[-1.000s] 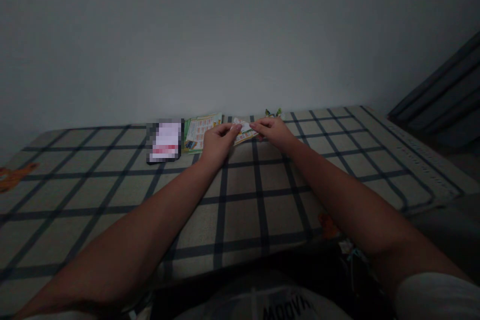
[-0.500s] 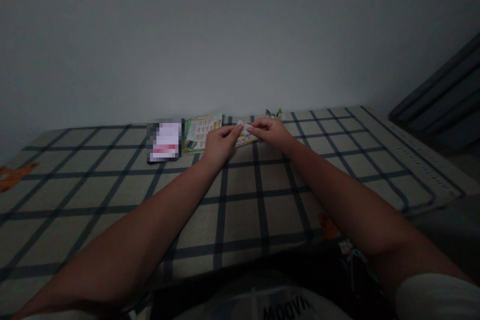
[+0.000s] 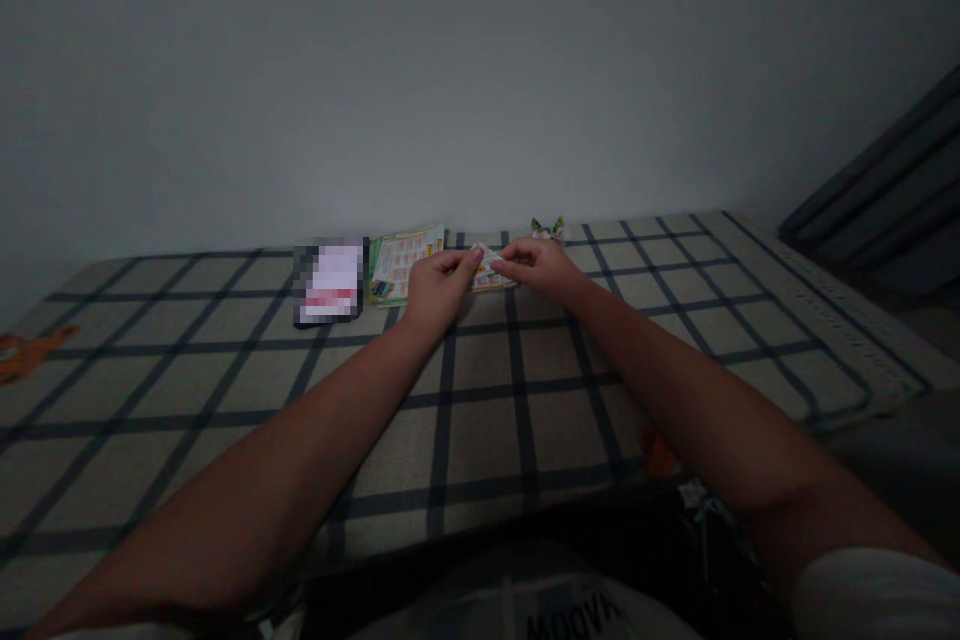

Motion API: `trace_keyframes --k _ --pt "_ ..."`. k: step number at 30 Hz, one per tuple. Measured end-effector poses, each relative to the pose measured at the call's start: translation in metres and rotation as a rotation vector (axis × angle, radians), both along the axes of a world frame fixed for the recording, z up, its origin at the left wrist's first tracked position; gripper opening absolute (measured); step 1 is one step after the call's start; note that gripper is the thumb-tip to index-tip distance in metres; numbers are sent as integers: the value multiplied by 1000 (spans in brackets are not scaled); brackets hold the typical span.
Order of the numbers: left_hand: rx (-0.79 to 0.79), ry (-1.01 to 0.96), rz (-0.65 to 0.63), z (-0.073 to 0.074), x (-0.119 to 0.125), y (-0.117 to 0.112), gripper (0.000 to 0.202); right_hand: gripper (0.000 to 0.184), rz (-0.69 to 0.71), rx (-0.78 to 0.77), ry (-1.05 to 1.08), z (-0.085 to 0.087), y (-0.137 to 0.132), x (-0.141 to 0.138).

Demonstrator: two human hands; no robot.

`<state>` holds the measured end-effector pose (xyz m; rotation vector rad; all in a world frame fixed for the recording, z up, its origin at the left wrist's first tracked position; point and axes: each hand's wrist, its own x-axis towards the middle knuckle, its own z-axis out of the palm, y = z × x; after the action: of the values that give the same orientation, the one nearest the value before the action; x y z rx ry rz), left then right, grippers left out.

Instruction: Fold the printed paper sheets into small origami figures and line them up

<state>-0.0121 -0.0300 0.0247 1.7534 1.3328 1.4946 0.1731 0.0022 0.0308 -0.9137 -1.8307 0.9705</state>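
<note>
Both my arms reach far forward over a checked bedsheet. My left hand and my right hand meet at a small printed paper sheet, each pinching one side of it with closed fingers. The sheet lies low over the cloth near the wall. Just left of my left hand lies a green printed leaflet, flat on the sheet.
A blurred-out bright rectangle lies left of the leaflet. A small green and white scrap sits by the wall behind my right hand. An orange print marks the cloth at far left. A dark slanted object stands at right.
The small paper has been drawn in between my fingertips and shows less of itself. My hands have closed slightly toward each other; the arms stay in place.
</note>
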Motion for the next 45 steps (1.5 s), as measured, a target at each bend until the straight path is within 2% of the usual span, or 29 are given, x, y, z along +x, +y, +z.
trace_keyframes --k 3,10,20,25,34,38,42,45 --pt "-11 -3 -27 2 1 -1 28 42 13 -5 5 1 0 1" --pt "-55 7 -113 2 1 -1 33 47 4 76 -71 7 -1 5" --pt "-156 -139 -183 -6 0 4 39 41 103 -163 5 5 3 10" --pt "-198 -202 -231 -10 1 6 45 34 62 -61 -32 6 5 12" --pt "-188 -143 -178 -12 1 6 43 29 87 14 -83 6 5 12" --pt "-159 -115 -153 -10 1 5 40 36 97 16 -120 6 4 11" --pt "-149 -121 -164 -9 1 6 37 43 143 35 -293 4 5 11" --pt "-164 -130 -154 -9 2 6 37 44 143 65 -340 5 5 12"
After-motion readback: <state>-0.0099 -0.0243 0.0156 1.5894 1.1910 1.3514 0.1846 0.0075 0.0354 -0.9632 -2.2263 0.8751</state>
